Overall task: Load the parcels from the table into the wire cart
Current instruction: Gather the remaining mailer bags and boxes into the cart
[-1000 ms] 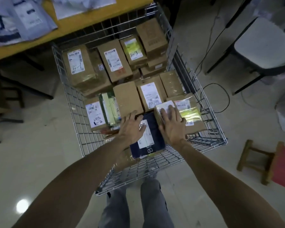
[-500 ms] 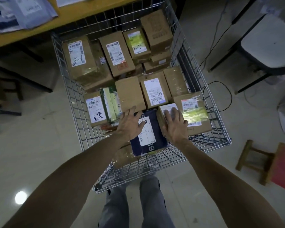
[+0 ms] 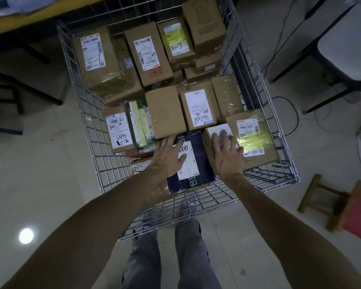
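Note:
The wire cart (image 3: 286, 163) stands in front of me, packed with several brown cardboard parcels. At its near end lies a dark blue parcel (image 3: 196, 174) with a white label. My left hand (image 3: 168, 157) lies flat on the blue parcel's left side, fingers spread. My right hand (image 3: 225, 155) rests with spread fingers on a small brown box (image 3: 208, 140) just right of the blue parcel. A larger box with yellow tape (image 3: 252, 134) sits against the cart's right wall.
The yellow table (image 3: 29, 19) edge runs along the top left with grey mail bags on it. A chair (image 3: 346, 51) stands at the right, cables on the floor beside it. A small wooden stool (image 3: 338, 205) with a red seat lies at the lower right.
The view has drawn closer over the cart. Both hands stay on the blue parcel and small box, with fingers spread a little wider.

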